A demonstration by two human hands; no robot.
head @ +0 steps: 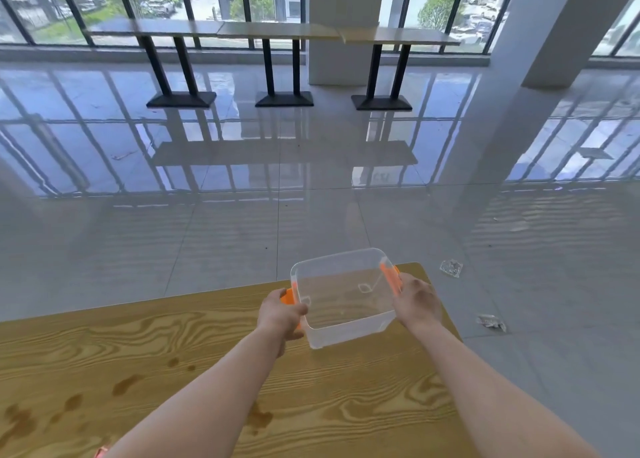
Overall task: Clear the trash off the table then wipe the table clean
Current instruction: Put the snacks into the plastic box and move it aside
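A clear plastic bin [343,333] with orange handles is near the far right corner of the wooden table [346,405]. My left hand [282,314] grips its left orange handle, and my right hand [417,302] grips the right one. The bin looks empty, and I cannot tell whether it rests on the table or is lifted. Dark wet stains [126,385] mark the tabletop at the lower left and centre. Two crumpled clear wrappers lie on the floor to the right of the table, one further away [451,268] and one nearer [491,322].
The table's far edge runs just beyond the bin, with glossy tiled floor past it. A row of long tables [242,30] on black pedestal legs stands by the windows. A white pillar [550,32] rises at the right. A small pink item [101,452] peeks in at the bottom edge.
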